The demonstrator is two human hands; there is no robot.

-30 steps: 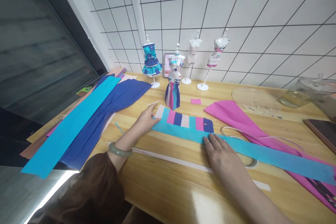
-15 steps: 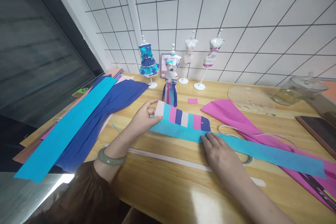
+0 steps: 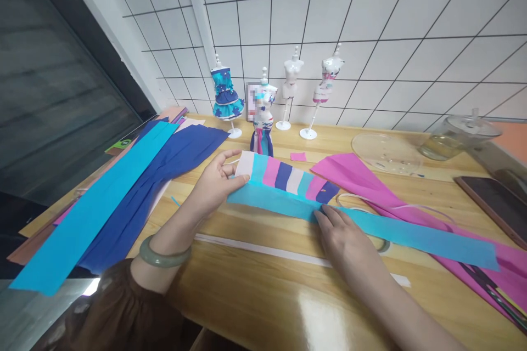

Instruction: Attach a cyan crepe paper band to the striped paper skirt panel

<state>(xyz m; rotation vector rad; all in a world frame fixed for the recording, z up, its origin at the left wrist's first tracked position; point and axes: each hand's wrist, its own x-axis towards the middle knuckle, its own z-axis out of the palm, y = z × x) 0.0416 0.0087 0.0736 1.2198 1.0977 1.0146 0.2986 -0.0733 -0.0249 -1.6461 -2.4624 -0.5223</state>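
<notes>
My left hand (image 3: 217,180), a green bangle on its wrist, pinches the left ends of two pieces between thumb and fingers. One is a striped strip (image 3: 272,171) in white, light blue, pink and navy. Along its lower edge runs a long light blue strip (image 3: 272,202), apparently crepe paper. My right hand (image 3: 345,236) has its fingers bent over the blue strip, just below the striped strip's right end; the thumb is hidden. From there the blue strip extends right across a pink sheet (image 3: 358,175).
Several small white mannequins (image 3: 292,74) stand against the tiled wall, one in a blue dress (image 3: 227,96). Navy sheets (image 3: 164,181) and another blue strip (image 3: 94,203) lie left. Right are scissors (image 3: 492,290), a phone (image 3: 494,205), a glass teapot (image 3: 448,140) and a clear plate (image 3: 382,153).
The striped strip's right end has spread out further right and lies more slanted along the blue strip. Both hands keep their hold; the whole view has shifted slightly.
</notes>
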